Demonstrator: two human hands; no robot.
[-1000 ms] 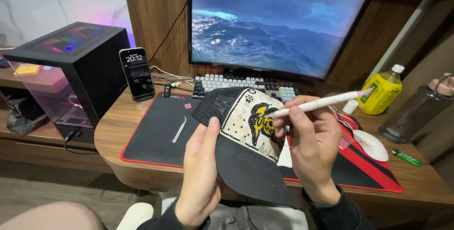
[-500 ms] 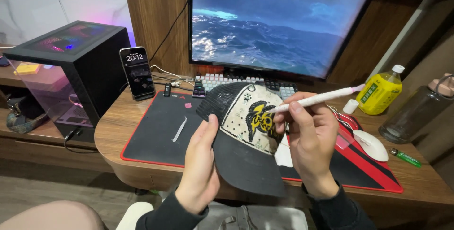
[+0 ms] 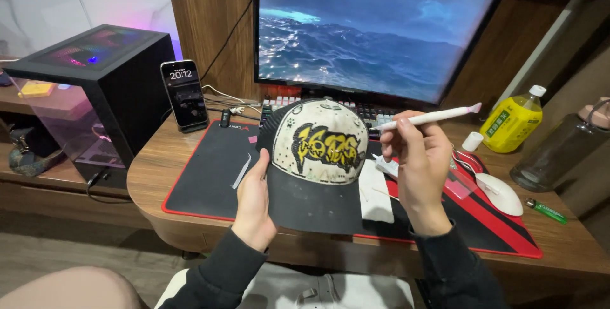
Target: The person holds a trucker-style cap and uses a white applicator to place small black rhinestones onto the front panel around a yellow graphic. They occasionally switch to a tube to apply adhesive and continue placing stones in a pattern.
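Observation:
My left hand (image 3: 254, 198) grips the left edge of the dark brim of a baseball cap (image 3: 319, 150). The cap's cream front panel, with yellow and black lettering and speckles, faces me squarely above the desk mat. My right hand (image 3: 419, 163) is to the right of the cap and holds a white pen-like tool (image 3: 432, 117) with a pinkish far end. The tool's near tip touches or sits close to the right edge of the cap's front panel.
A black and red desk mat (image 3: 210, 175) covers the wooden desk (image 3: 149, 175). On it lie tweezers (image 3: 241, 170), white paper (image 3: 376, 201) and a mouse (image 3: 499, 193). Behind are a keyboard (image 3: 375, 111), monitor (image 3: 375, 29), propped phone (image 3: 184, 96), computer case (image 3: 95, 87), yellow bottle (image 3: 513, 121), dark bottle (image 3: 565, 153), green lighter (image 3: 545, 210).
The cap has been turned from an angled pose to face me squarely, brim down. My right hand with the tool has shifted from over the panel to its right edge.

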